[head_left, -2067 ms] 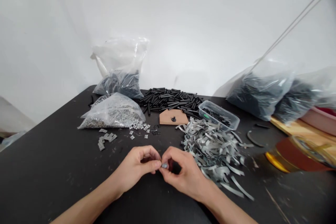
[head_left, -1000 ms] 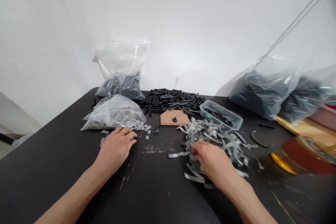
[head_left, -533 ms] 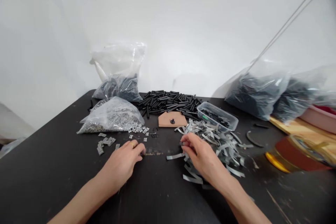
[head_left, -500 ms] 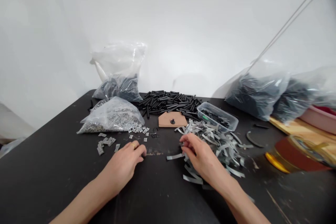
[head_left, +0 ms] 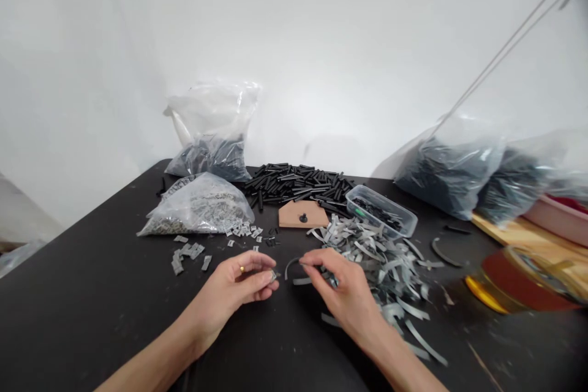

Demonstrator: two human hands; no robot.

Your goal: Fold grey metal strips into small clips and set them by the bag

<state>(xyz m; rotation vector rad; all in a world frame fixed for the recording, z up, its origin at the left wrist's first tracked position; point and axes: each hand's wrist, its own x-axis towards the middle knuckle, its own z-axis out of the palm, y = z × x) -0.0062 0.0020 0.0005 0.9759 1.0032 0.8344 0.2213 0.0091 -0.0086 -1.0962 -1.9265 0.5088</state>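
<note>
Between thumb and fingers, my left hand (head_left: 245,285) pinches a small grey clip (head_left: 274,275). My right hand (head_left: 342,282) grips one end of a curved grey strip (head_left: 288,267), whose free end points toward my left hand; the clip and strip are apart. A pile of grey strips (head_left: 390,263) lies beside and beyond my right hand. Loose grey clips (head_left: 187,252) are scattered beyond my left hand. Behind the hands is a brown block (head_left: 291,214) with a small black piece (head_left: 303,218) on it.
Black tubes (head_left: 298,184) are heaped near the wall, beside a clear tray (head_left: 407,229) of black parts. Plastic bags stand at the left (head_left: 202,205) and right (head_left: 452,171). An amber container (head_left: 514,278) sits at the right, near a wooden board (head_left: 498,229).
My left hand has risen from the table, turned, and now shows a clip in its fingers. My right hand has picked up a strip. The view has shifted slightly.
</note>
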